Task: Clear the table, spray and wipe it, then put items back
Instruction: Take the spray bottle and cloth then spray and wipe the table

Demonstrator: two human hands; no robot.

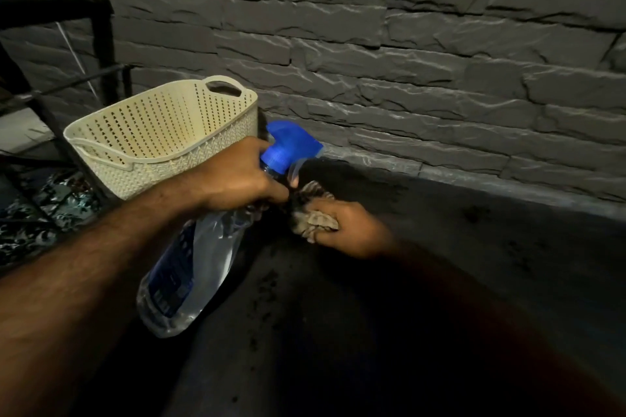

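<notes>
My left hand (237, 176) grips the neck of a clear spray bottle (196, 254) with a blue trigger head (291, 142); the bottle is tilted, nozzle toward the wall. Just right of it, my right hand (352, 230) is closed on a crumpled beige cloth (313, 213) pressed against the dark table top (457, 281). The surface shows dark specks and smears. A cream perforated basket (159, 135) with handles stands at the table's back left, behind my left hand; it looks empty inside.
A dark stone-brick wall (406, 44) runs along the table's far edge. At the left, a black metal frame (101, 44) and patterned fabric (40, 213) lie beyond the table edge.
</notes>
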